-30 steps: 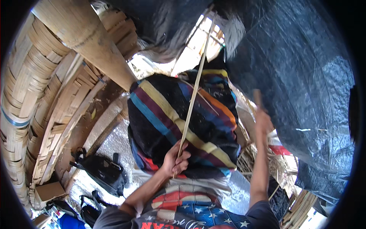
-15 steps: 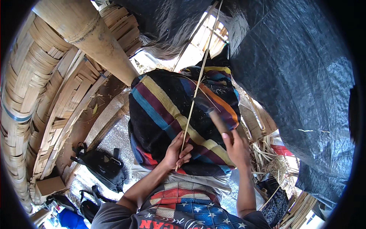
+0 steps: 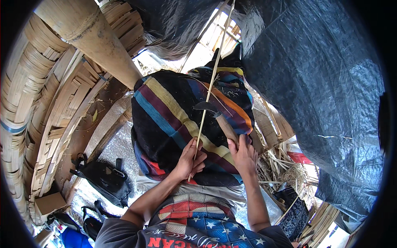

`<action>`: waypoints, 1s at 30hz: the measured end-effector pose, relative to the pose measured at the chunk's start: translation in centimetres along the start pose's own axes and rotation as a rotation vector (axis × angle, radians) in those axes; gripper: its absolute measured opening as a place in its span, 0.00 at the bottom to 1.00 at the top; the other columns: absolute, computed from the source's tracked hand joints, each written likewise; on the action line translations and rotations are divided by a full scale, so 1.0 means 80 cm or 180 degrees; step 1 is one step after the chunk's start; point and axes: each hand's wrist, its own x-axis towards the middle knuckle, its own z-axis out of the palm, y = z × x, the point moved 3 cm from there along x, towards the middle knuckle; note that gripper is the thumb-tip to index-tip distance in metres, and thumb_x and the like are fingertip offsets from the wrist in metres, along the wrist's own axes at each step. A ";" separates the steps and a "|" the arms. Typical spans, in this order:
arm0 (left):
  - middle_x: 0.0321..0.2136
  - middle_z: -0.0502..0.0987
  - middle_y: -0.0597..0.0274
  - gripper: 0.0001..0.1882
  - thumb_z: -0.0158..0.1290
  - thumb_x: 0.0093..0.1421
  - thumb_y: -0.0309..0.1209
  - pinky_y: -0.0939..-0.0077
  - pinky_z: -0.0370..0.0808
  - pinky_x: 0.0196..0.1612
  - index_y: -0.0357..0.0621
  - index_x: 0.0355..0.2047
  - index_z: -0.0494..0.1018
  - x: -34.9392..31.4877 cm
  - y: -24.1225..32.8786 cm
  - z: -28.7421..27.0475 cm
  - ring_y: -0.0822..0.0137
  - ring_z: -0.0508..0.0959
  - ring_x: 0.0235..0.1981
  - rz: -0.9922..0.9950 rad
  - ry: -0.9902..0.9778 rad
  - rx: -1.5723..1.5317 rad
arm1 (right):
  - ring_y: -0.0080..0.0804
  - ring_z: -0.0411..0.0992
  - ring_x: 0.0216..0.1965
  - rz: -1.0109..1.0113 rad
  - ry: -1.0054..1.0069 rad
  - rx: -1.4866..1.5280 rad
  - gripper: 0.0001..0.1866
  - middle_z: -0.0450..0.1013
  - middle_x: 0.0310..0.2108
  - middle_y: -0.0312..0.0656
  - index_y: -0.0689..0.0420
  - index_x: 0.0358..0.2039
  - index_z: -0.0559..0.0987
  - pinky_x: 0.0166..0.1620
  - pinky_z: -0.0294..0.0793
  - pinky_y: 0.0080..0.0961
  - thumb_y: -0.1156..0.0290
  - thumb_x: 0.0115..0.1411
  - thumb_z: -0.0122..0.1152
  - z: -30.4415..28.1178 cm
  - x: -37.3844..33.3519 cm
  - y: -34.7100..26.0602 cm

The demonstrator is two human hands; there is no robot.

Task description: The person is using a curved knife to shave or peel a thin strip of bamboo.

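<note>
My left hand (image 3: pixel 191 160) is closed around the lower part of a long, thin bamboo strip (image 3: pixel 211 84), which slants up and away from me. In my right hand (image 3: pixel 243 156) is the wooden handle of a knife with a short, dark, curved blade (image 3: pixel 205 107). The blade lies across the strip well above my left hand; whether it cuts in or only touches, I cannot tell. Beneath both hands a striped cloth (image 3: pixel 163 109) in black, yellow, maroon, blue and orange covers my lap. A few thin shavings lie on its far part.
Woven bamboo panels (image 3: pixel 35 82) and a thick bamboo pole (image 3: pixel 93 35) stand at the left. A dark plastic tarp (image 3: pixel 314 87) hangs at the right. Black bags (image 3: pixel 101 180) lie on the silvery floor sheet at lower left; bamboo scraps (image 3: pixel 285 169) lie at lower right.
The knife was blurred with its blade hard to see; now it shows sharply, with the blade across the strip. My left hand still grips the strip. The whole view has shifted slightly.
</note>
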 end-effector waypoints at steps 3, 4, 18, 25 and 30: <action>0.12 0.53 0.72 0.17 0.29 0.79 0.50 0.81 0.48 0.08 0.56 0.38 0.57 -0.001 0.000 0.000 0.77 0.49 0.05 -0.0038 0.0150 0.0032 | 0.66 0.78 0.35 -0.0022 0.0300 -0.0158 0.29 0.79 0.34 0.61 0.54 0.55 0.71 0.36 0.74 0.59 0.41 0.69 0.55 0.007 -0.004 -0.012; 0.12 0.53 0.72 0.17 0.29 0.79 0.50 0.81 0.48 0.09 0.56 0.38 0.57 0.000 -0.001 -0.002 0.77 0.49 0.05 -0.0065 0.0213 -0.0022 | 0.66 0.78 0.35 -0.0022 0.0301 -0.0161 0.29 0.79 0.34 0.61 0.54 0.55 0.71 0.36 0.74 0.59 0.41 0.69 0.55 0.011 -0.004 -0.015; 0.11 0.54 0.70 0.13 0.33 0.79 0.47 0.79 0.48 0.08 0.59 0.41 0.61 -0.032 -0.015 -0.012 0.74 0.49 0.04 -0.0326 0.0399 -0.0822 | 0.71 0.77 0.42 0.0838 0.1330 0.0614 0.32 0.79 0.34 0.66 0.65 0.42 0.78 0.45 0.75 0.63 0.44 0.76 0.41 -0.037 0.101 0.042; 0.11 0.56 0.70 0.15 0.30 0.79 0.48 0.80 0.49 0.08 0.57 0.41 0.60 -0.003 -0.013 -0.009 0.75 0.49 0.04 -0.0211 0.0082 -0.0812 | 0.70 0.73 0.49 0.0590 0.0580 0.1020 0.30 0.77 0.45 0.68 0.64 0.52 0.77 0.52 0.69 0.59 0.46 0.75 0.43 -0.031 0.021 0.038; 0.11 0.57 0.69 0.14 0.31 0.79 0.48 0.80 0.49 0.08 0.58 0.41 0.60 0.003 -0.012 -0.010 0.74 0.50 0.04 -0.0199 0.0009 -0.0872 | 0.67 0.77 0.41 0.0080 0.0486 0.0401 0.27 0.79 0.37 0.64 0.60 0.49 0.76 0.44 0.73 0.59 0.44 0.71 0.52 -0.023 -0.041 0.004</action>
